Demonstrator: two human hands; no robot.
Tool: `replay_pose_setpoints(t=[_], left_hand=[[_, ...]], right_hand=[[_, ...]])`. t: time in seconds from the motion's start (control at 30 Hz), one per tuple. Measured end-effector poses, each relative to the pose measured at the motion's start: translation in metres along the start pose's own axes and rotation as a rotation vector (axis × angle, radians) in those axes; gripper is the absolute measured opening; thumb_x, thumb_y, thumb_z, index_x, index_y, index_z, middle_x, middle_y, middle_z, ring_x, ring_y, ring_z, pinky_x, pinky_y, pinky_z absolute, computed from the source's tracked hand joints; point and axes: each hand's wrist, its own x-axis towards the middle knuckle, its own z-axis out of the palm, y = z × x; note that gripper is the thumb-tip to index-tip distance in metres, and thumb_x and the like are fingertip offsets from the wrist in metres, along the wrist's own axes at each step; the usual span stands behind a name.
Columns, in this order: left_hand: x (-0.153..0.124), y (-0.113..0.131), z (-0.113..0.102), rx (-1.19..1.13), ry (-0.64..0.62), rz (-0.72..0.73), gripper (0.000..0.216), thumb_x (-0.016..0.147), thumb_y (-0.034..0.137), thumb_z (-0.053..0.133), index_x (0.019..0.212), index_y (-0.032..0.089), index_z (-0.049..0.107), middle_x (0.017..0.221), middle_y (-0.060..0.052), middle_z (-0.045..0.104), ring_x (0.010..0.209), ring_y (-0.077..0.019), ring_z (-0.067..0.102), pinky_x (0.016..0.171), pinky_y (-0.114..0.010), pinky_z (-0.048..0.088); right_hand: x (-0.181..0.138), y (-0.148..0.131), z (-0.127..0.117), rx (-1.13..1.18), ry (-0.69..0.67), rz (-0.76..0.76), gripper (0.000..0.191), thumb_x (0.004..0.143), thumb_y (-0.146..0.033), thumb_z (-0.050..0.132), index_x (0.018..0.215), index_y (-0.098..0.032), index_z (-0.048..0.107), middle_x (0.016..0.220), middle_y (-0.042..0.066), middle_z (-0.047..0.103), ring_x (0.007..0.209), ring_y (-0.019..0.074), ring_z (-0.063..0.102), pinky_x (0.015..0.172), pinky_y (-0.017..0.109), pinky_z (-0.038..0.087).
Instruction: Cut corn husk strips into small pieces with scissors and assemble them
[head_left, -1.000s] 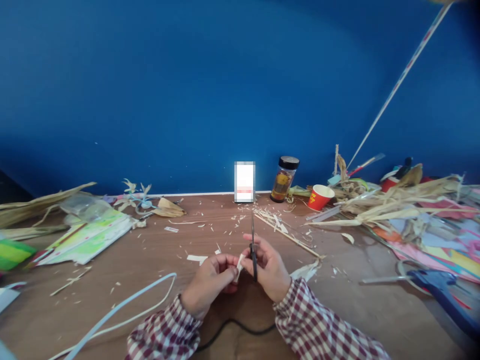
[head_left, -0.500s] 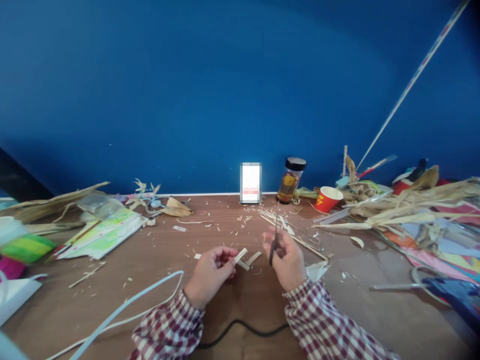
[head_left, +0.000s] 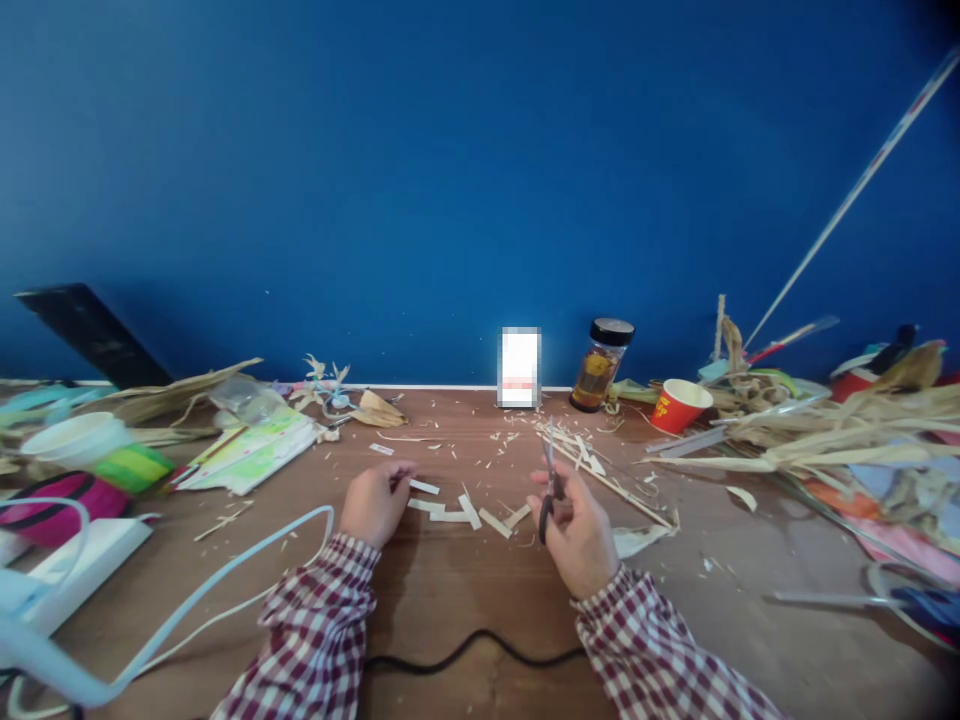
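My left hand [head_left: 376,500] is closed with its fingertips pinched at one end of a pale flat strip [head_left: 426,487], which looks like dried corn husk. Several similar short strips [head_left: 448,516] lie in a row on the table just right of that hand. In my right hand [head_left: 576,525] is a pair of scissors [head_left: 550,490] with dark handles, fingers through the loops and the blades pointing away from me. Two more strips [head_left: 496,522] lie on the table between the hands. Whether the blades are fully together is hard to see.
Husk scraps [head_left: 574,445], a dark-lidded jar [head_left: 600,365] and a red paper cup [head_left: 679,405] stand or lie behind. Dried husks [head_left: 795,440] and a blue glue gun [head_left: 919,605] are right. A white cable [head_left: 247,570] curves left; a black cable [head_left: 450,660] runs in front.
My left hand has moved left, away from the middle, uncovering the row of strips. My right hand still holds the scissors in nearly the same place. The view has turned slightly left.
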Motion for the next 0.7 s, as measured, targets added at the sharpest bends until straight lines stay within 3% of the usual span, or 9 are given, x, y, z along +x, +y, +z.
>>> replay_pose_setpoints(t=[0.17,0.27,0.4,0.57,0.7], left_hand=[[-0.005,0.008,-0.003,0.257,0.110,0.172,0.024,0.071,0.026,0.052,0.086,0.018,0.069,0.092,-0.010,0.066,0.086,-0.0249,0.059,0.076,-0.030,0.040],[-0.006,0.013,-0.005,0.363,-0.076,0.186,0.025,0.075,0.032,0.049,0.085,0.019,0.068,0.082,-0.007,0.067,0.072,-0.0201,0.059,0.066,-0.028,0.041],[-0.007,0.014,-0.002,0.424,-0.311,0.208,0.018,0.072,0.029,0.053,0.081,0.022,0.067,0.075,-0.003,0.066,0.068,-0.0171,0.057,0.062,-0.026,0.039],[-0.011,0.013,-0.001,0.476,-0.341,0.203,0.012,0.071,0.020,0.052,0.074,0.020,0.063,0.078,-0.004,0.061,0.072,-0.0173,0.055,0.066,-0.027,0.038],[-0.013,0.018,0.001,0.353,-0.263,0.150,0.008,0.069,0.018,0.053,0.066,0.018,0.060,0.078,-0.004,0.058,0.071,-0.0167,0.054,0.067,-0.027,0.038]], right_hand=[[-0.001,0.002,0.003,-0.034,-0.013,-0.015,0.039,0.076,-0.026,0.054,0.114,-0.019,0.045,0.097,0.007,0.062,0.047,0.0099,0.048,0.048,0.024,0.045],[-0.002,0.005,0.004,-0.047,0.004,-0.050,0.038,0.076,-0.023,0.054,0.113,-0.019,0.045,0.097,0.006,0.061,0.056,0.0119,0.053,0.053,0.025,0.047],[-0.002,0.005,0.005,-0.022,-0.012,-0.019,0.039,0.076,-0.024,0.054,0.114,-0.020,0.045,0.095,0.006,0.062,0.049,0.0099,0.050,0.048,0.023,0.047],[-0.002,0.005,0.006,-0.006,-0.013,-0.009,0.038,0.076,-0.026,0.054,0.113,-0.020,0.046,0.092,0.005,0.062,0.051,0.0107,0.052,0.050,0.024,0.047],[-0.002,0.007,0.007,0.012,-0.037,0.003,0.038,0.077,-0.027,0.054,0.113,-0.020,0.045,0.093,0.005,0.061,0.056,0.0121,0.054,0.052,0.025,0.047]])
